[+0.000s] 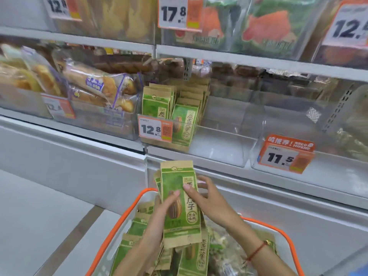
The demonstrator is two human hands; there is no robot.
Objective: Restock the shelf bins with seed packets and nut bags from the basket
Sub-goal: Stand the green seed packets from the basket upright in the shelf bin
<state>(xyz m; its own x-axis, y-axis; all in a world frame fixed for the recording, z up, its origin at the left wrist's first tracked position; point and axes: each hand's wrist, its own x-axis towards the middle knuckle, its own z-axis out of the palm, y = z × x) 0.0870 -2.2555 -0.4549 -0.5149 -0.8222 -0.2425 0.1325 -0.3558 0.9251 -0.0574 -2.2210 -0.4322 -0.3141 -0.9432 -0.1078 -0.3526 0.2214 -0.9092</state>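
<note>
A stack of green seed packets (pixel 180 204) is held upright above the basket (pixel 119 226), gripped from the left by the left hand (pixel 159 218), thumb across the front, and pinched at its right edge by the right hand (pixel 211 200). Just beyond, a half-filled shelf bin (pixel 201 140) is seen.

White shelving (pixel 258 62) with orange price tags (pixel 286 154) stands above pale floor (pixel 29 216).

Price tag (pixel 155 128) on the seed packet bin (pixel 169 140) reads 12.8; right of it, an orange tag (pixel 285 154) shows 11.5. Above it, a tag (pixel 180 13) reads 17.8.
</note>
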